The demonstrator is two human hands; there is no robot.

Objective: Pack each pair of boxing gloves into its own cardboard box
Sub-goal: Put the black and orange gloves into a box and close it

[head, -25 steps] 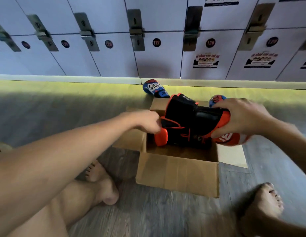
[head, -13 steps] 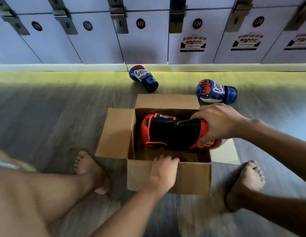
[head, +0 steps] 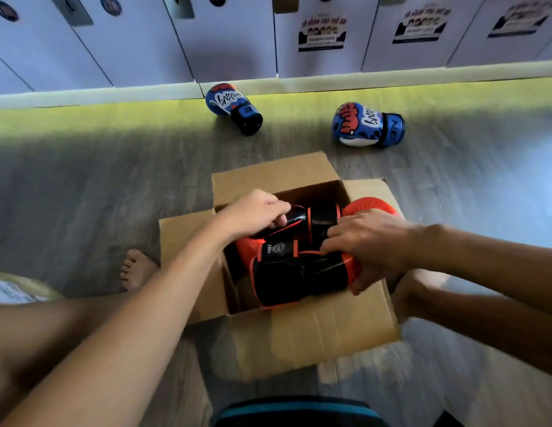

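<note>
Left hand point(head: 256, 215) and right hand point(head: 372, 241) grip orange gloves point(head: 294, 278) inside the box point(head: 315, 337).

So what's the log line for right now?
left hand, right hand: gripping black-and-orange boxing gloves | in brown cardboard box | blue boxing gloves on grey floor

The cardboard box point(head: 315, 334) at centre frame was plain tan-brown. Inside it, the near glove point(head: 299, 278) was glossy black with orange trim and small white print, and the far glove point(head: 321, 217) was black with an orange padded end. At upper centre, the left blue glove point(head: 225, 101) carried a white patch with black lettering, some red, and a black cuff. The right blue glove point(head: 361, 124) showed red lettering, white patches and a blue cuff. The floor point(head: 99, 186) was grey wood-grain with a yellow-green band by the pale lockers point(head: 231, 41).
</note>
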